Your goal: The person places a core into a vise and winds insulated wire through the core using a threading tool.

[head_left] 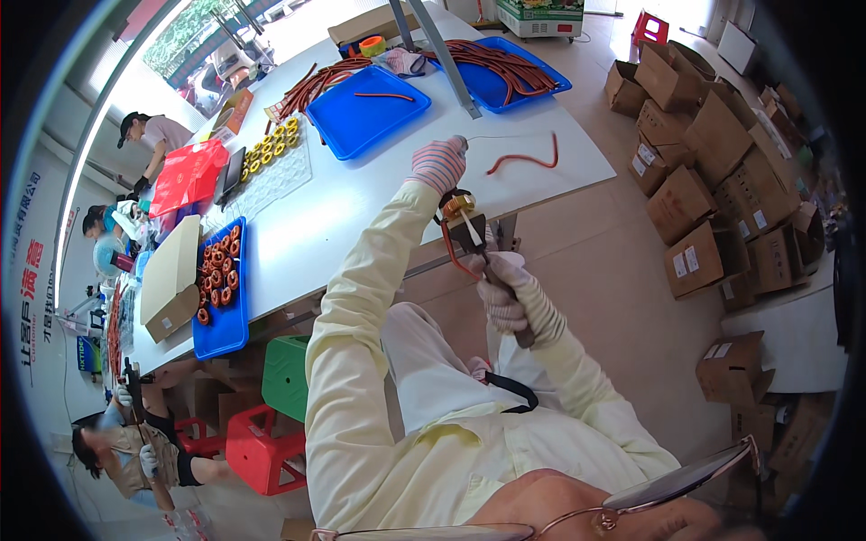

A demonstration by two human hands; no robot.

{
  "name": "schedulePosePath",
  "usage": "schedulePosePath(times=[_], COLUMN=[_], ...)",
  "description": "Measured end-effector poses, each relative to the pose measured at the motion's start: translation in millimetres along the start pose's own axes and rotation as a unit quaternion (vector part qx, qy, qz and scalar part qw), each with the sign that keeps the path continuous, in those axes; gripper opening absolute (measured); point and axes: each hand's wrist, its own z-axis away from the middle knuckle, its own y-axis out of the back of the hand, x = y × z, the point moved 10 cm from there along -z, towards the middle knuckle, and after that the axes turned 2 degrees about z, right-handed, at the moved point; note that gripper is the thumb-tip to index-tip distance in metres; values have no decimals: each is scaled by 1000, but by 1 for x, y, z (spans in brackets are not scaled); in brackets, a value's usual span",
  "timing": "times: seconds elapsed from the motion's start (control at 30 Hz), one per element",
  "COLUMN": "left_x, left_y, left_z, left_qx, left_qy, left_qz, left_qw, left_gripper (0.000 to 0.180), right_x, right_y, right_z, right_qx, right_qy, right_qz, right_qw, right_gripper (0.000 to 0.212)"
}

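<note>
My left hand (pixel 439 164), in a pink-and-grey striped glove, is closed over the white table (pixel 577 149) on a thin rod with a grey end; a fine line runs from it to the right. My right hand (pixel 507 305), gloved with a striped cuff, grips a dark-handled tool (pixel 521 335) pointing up towards the table edge. At the tool's dark, wedge-shaped head sits a ring coil (pixel 458 206) of yellow and copper colour, just below my left hand. A red-brown wire (pixel 453 249) hangs from the coil in a curve. Another bent red-brown wire (pixel 526 165) lies on the table.
Blue trays (pixel 347 144) hold red-brown wires, and another blue tray (pixel 233 343) holds several copper-wound rings (pixel 216 281). Yellow rings (pixel 262 155) lie beyond. Red (pixel 257 455) and green stools (pixel 285 370) stand left. Cartons (pixel 695 257) pile up right. Other people work at left.
</note>
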Motion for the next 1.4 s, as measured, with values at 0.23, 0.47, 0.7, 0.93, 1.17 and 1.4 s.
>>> schedulePosePath(times=[0.23, 0.47, 0.7, 0.93, 1.17, 1.4], left_x=[9, 104, 69, 4, 5, 43], left_y=[51, 26, 80, 4, 5, 62], left_z=[79, 186, 77, -5, 15, 115], left_qx=[172, 100, 131, 42, -16, 183], left_qy=[-82, -471, -239, -27, -41, -214], left_qz=[-4, -91, 169, 169, 1, -64], left_qw=[982, 872, 947, 984, 999, 957], left_gripper=[29, 43, 39, 21, 25, 39], right_x=[58, 82, -10, -16, 4, 74], right_y=[6, 84, 73, 44, -18, 21], right_z=[106, 295, 202, 32, 15, 166], right_qx=[35, 222, 326, 139, -31, 72], right_qy=[-14, 75, 367, 116, 42, 1], right_qz=[-74, 131, 528, 309, -52, -47], right_qw=[997, 963, 693, 934, 997, 996], right_gripper=[27, 30, 36, 30, 22, 25])
